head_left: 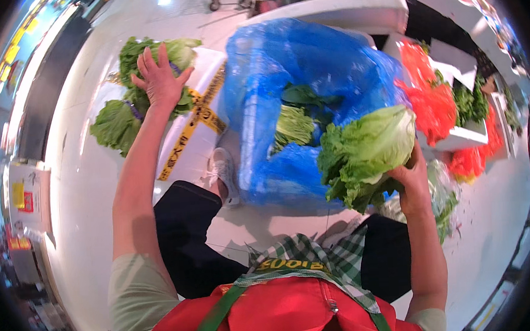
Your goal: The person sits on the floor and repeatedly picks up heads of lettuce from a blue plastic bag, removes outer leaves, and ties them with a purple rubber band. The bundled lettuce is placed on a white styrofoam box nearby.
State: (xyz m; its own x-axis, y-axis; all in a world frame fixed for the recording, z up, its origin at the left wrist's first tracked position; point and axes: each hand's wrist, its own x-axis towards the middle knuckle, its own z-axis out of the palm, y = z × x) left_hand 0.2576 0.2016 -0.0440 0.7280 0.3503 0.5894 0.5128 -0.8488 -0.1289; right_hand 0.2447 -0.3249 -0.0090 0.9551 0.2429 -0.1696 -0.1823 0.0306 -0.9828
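Note:
My left hand (pixel 162 83), fingers spread, is over leafy lettuce heads lying on a white foam box; it seems to rest on them rather than grip. One lettuce head (pixel 183 52) lies beyond the fingers, and another lettuce (pixel 114 124) hangs past the box's near left side; both have purple bands. My right hand (pixel 413 179) holds a large green lettuce (pixel 373 143) by its stem end, leaves pointing left, above the right side of a blue plastic liner (pixel 265 174). Deep inside the liner lie a pale green leafy vegetable (pixel 293 126) and darker leaves (pixel 304 95).
Yellow warning tape (pixel 181 143) crosses the white foam box (pixel 208 55). A foam lid (pixel 328 9) stands behind the liner. On the right are red plastic bags (pixel 427 105), a foam box of greens (pixel 466 137) and bagged vegetables (pixel 441 186) on the floor. My shoe (pixel 222 172) is between the boxes.

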